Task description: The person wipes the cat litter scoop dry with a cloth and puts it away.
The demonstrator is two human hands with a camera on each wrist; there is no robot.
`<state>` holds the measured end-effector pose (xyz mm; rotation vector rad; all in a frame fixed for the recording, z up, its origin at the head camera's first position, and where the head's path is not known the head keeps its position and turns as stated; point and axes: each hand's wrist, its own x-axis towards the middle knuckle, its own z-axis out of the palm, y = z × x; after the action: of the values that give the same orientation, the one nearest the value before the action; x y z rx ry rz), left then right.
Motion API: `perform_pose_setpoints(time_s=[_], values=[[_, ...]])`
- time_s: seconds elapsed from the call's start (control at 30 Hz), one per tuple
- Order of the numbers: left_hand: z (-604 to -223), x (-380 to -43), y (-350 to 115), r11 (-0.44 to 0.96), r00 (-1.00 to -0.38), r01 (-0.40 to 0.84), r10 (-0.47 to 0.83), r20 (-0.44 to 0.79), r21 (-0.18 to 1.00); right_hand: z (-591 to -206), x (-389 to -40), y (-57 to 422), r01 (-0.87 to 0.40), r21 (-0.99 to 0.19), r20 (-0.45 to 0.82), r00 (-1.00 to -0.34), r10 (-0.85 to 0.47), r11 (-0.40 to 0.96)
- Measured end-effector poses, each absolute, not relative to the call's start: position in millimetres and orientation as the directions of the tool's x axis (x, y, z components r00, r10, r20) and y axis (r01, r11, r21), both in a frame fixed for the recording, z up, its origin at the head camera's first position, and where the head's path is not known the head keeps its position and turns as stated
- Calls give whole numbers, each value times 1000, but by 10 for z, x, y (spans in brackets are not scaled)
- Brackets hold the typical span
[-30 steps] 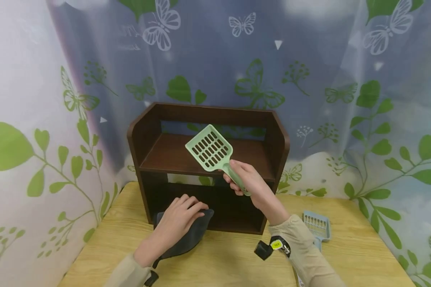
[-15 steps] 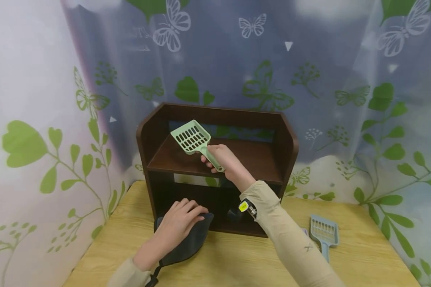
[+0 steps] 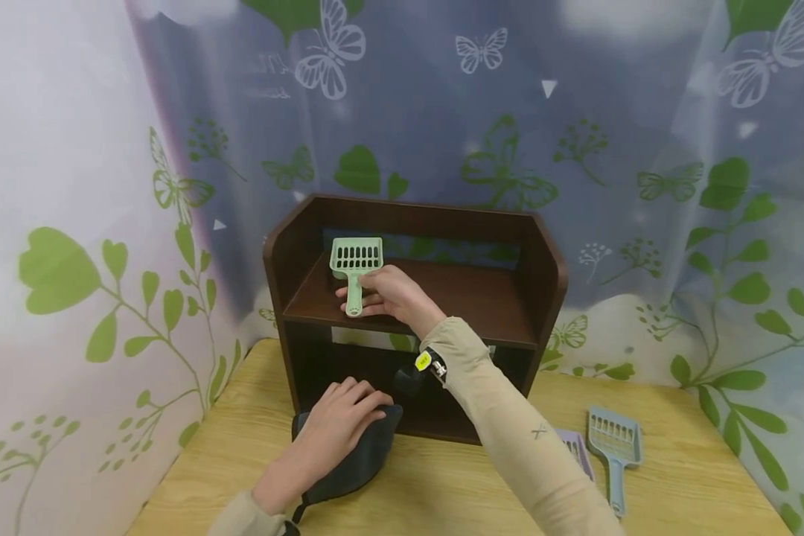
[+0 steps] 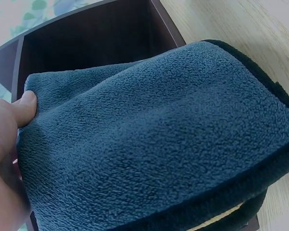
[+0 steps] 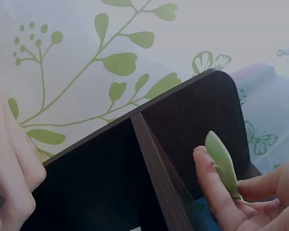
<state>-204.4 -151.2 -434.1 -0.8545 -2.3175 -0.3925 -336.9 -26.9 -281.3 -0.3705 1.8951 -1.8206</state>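
Note:
In the head view my right hand point(image 3: 398, 296) pinches the handle of a pale green slotted litter scoop point(image 3: 353, 292) between thumb and fingers. The scoop is over the left part of the upper board of a dark brown two-tier shelf point(image 3: 462, 294), its slotted end pointing to the back. From the right wrist, the green handle point(image 5: 222, 161) shows edge-on between thumb and fingers. Lower left, my left hand point(image 3: 345, 420) grips a folded dark blue towel point(image 3: 362, 458) in front of the shelf's lower opening. The left wrist view shows the thumb pressed on the towel's edge.
A light blue litter scoop point(image 3: 616, 447) lies on the wooden table point(image 3: 683, 476) right of the shelf. Beside it, a purple scoop point(image 3: 576, 450) is partly hidden by my right sleeve. A printed curtain point(image 3: 402, 112) with leaves and butterflies stands behind.
My right hand has carried the green scoop left to the upper shelf, and the scoop has turned from slanted to nearly straight. The left hand still holds the towel in much the same place.

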Motion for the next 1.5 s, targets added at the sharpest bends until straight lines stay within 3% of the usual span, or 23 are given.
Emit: perform_pose_setpoints(time_s=[0.53,1.03,1.27,1.5], values=[[-4388,-2030,-1496,745,-570,666,471,674,43,-2914,-3515,-353,164,-985,-165,-846,-507,48],[-4392,-2040,-1463,743,-580,667,468,667,58,-2898,-3475,-257,-6,-991,-60,-877,-477,136],[-4368,-2060,-1428,716,-531,696,457,714,59,-2804,-3352,50,-119,-979,50,-929,-367,167],[-4362,-2057,-1374,685,-480,725,435,762,66,-2846,-3083,482,-228,-964,170,-924,-342,138]])
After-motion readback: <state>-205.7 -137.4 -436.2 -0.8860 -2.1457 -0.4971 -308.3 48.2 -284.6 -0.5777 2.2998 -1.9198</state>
